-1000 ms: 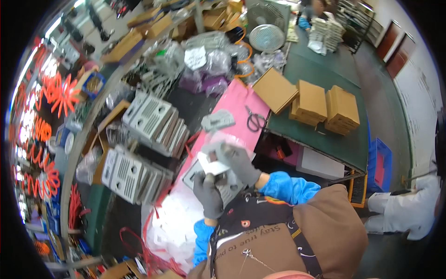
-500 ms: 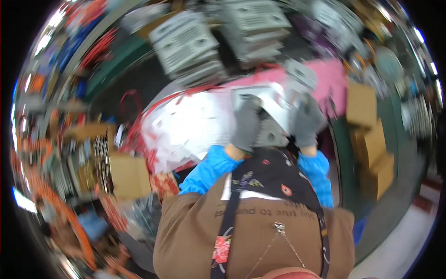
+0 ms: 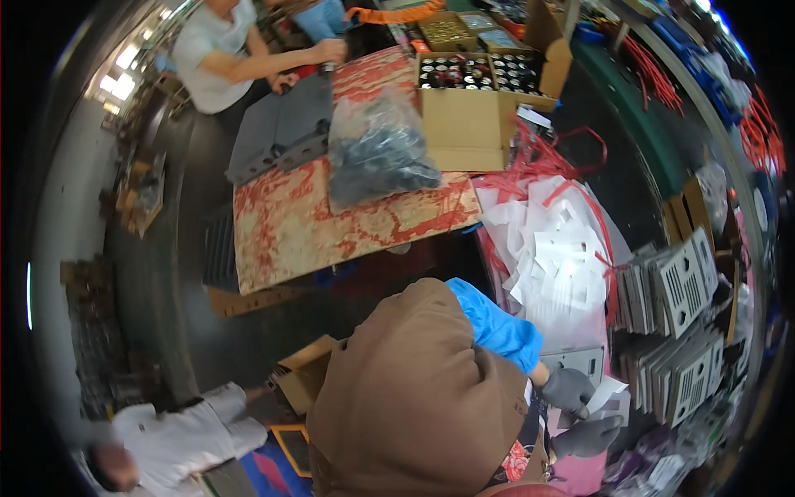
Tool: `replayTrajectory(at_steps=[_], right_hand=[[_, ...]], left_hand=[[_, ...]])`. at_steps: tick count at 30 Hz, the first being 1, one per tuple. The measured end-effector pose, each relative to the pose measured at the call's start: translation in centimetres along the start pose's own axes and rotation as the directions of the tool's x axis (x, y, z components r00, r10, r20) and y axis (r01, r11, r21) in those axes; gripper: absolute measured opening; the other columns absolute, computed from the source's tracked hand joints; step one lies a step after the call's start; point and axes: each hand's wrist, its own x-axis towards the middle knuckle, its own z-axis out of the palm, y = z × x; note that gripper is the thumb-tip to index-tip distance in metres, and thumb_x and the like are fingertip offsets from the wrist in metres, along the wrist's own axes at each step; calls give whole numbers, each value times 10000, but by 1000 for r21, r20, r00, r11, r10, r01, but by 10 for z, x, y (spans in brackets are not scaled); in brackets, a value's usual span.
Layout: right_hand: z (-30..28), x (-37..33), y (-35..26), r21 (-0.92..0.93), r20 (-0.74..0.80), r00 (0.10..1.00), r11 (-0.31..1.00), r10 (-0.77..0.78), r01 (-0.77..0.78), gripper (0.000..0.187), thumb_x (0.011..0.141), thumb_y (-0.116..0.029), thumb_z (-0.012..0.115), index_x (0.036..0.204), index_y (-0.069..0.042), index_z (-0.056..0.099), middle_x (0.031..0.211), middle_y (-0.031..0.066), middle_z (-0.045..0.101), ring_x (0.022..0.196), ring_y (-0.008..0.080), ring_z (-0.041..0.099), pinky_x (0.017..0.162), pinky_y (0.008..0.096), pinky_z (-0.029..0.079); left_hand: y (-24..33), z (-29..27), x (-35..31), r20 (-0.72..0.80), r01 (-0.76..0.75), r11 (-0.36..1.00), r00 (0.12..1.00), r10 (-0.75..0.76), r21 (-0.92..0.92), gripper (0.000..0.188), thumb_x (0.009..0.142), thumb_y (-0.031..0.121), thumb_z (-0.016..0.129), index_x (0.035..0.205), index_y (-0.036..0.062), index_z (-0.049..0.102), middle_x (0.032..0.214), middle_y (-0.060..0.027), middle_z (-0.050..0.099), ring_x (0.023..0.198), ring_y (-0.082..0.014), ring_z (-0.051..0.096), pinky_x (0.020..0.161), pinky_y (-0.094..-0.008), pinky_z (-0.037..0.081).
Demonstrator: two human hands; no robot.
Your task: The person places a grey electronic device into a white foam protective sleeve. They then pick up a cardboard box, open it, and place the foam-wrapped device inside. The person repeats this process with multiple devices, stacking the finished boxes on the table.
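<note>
Both my hands wear grey gloves and are close together at the lower right. My left hand (image 3: 567, 391), below a blue sleeve, has its fingers closed at a white sheet (image 3: 608, 393). Just nearer, my right hand (image 3: 586, 439) has curled fingers beside a light grey piece (image 3: 616, 407); what they grip is hard to make out. A light grey panel (image 3: 584, 361) lies partly under the left wrist. Beyond it, white paper slips (image 3: 559, 265) are spread over translucent wrapping.
Stacked grey slotted panels (image 3: 683, 286) stand right of the slips. Red straps (image 3: 551, 157) lie behind. A red-mottled board (image 3: 286, 224) carries a clear bag (image 3: 377, 153), grey blocks (image 3: 286, 124) and an open carton (image 3: 464, 128). One person (image 3: 219, 62) works behind it; another (image 3: 178, 443) is lower left.
The view has swung far to the left, so the bench now appears on the right and other people show. My hands remain close together at the sheet and panels.
</note>
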Motion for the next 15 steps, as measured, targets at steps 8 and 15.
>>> replayTrajectory(at_steps=[8,15], right_hand=[[-4,9,-36,-113,199,977,988,-79,103,487,1024,-421,442,1165,-23,686,1050,141,722,876,293,688,714,384,529],[-28,27,-11,222,650,739,974,-179,40,453,1001,-303,473,1143,88,654,988,245,686,840,299,629,748,400,479]], left_hand=[[-6,2,14,-255,-186,624,797,548,759,252,866,288,618,925,45,588,864,-117,569,594,-291,593,496,-453,464],[19,-24,23,120,-495,481,777,618,723,281,808,410,654,857,134,668,788,-102,656,638,-335,651,522,-480,478]])
